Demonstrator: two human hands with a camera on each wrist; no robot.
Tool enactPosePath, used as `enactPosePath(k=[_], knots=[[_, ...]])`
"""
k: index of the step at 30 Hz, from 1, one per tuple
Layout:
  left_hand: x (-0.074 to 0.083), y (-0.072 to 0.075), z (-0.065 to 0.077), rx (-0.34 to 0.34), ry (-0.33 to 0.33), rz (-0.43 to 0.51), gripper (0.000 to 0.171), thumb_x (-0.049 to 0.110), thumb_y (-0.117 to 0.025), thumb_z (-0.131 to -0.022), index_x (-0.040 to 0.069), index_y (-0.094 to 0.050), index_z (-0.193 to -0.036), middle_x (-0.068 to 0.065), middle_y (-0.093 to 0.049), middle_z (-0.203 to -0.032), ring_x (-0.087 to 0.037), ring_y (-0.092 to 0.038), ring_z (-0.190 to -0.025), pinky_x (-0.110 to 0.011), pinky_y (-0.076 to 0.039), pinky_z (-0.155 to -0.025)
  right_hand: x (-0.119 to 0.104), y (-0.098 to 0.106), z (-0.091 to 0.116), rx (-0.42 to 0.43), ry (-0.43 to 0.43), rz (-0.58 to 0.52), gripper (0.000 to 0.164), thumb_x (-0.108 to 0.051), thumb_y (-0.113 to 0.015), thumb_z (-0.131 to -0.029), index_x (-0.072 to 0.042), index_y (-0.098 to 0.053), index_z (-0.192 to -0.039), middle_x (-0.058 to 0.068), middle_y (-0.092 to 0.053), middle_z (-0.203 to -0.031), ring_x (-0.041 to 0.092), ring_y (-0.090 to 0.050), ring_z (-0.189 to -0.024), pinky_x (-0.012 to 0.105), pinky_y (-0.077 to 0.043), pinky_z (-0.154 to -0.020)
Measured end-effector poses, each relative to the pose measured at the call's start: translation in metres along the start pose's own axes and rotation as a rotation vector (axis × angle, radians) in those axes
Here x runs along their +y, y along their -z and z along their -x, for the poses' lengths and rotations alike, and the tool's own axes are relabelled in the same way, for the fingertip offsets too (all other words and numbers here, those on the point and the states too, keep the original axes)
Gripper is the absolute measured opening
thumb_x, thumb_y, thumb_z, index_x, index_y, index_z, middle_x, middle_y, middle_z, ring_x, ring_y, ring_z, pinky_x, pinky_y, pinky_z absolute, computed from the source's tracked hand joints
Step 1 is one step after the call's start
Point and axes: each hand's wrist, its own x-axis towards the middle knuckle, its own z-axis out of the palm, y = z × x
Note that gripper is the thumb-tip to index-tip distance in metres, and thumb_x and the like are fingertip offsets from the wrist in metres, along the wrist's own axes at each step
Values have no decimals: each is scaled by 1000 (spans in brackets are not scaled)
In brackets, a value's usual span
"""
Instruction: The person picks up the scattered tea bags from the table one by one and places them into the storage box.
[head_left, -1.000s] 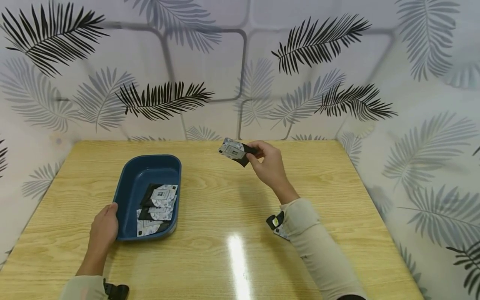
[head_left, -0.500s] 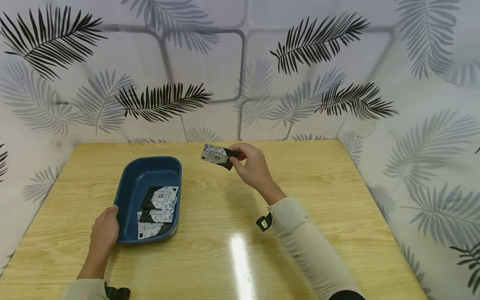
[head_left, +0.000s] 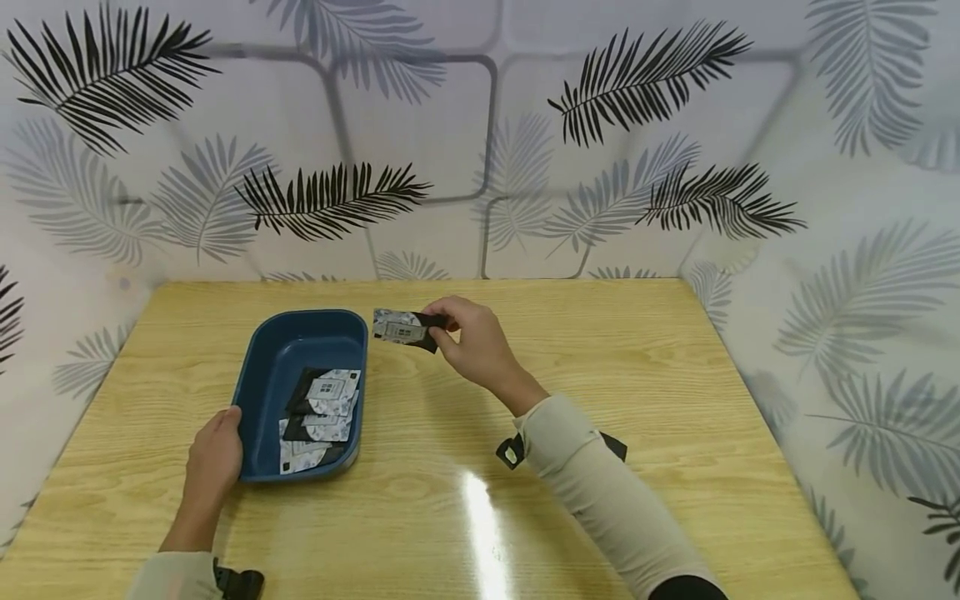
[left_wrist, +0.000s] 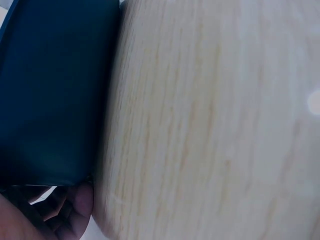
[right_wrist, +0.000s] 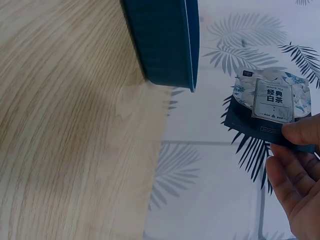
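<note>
Two hands (head_left: 213, 454) (head_left: 480, 346), one tub (head_left: 264, 408), three packets (head_left: 330, 388) I see inside, one packet (head_left: 399, 327) held, one dark corner (head_left: 617, 447) peeking, one table (head_left: 405, 517)

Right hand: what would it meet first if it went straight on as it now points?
Probably the blue tub, at its right rim, with the packet in the right hand leading; height is unclear, so it might pass above.

A wood-grained table (head_left: 390, 517) bears a blue tub (head_left: 272, 379) and a dark packet (head_left: 615, 445) partly hidden by a sleeve (head_left: 592, 483).
</note>
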Motion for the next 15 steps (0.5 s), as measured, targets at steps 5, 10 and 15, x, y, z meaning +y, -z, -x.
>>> enactPosePath(k=[5, 10, 15], knots=[[0, 0, -1, 7, -8, 2, 72, 51, -4, -105, 6, -25, -158, -28, -20, -163, -54, -18, -148, -67, -21, -119, -7, -5, -3, -4, -5, 6, 21, -2, -69, -91, -4, -70, -112, 11, -74, -109, 21, -69, -89, 33, -61, -80], [1, -1, -1, 23, -8, -13, 72, 49, -5, -105, 4, -26, -157, -29, -22, -161, -54, -20, -148, -66, -21, -119, -15, -13, -6, -28, -18, -35, 21, -1, -69, -92, -3, -70, -112, 11, -73, -109, 21, -69, -89, 35, -61, -80], [2, -2, -1, 26, 4, -19, 72, 49, -4, -105, 3, -25, -157, -30, -21, -161, -54, -20, -148, -66, -21, -120, -27, -22, -9, -53, -8, -59, 20, -1, -68, -92, -4, -70, -112, 11, -74, -109, 21, -70, -90, 34, -61, -81]])
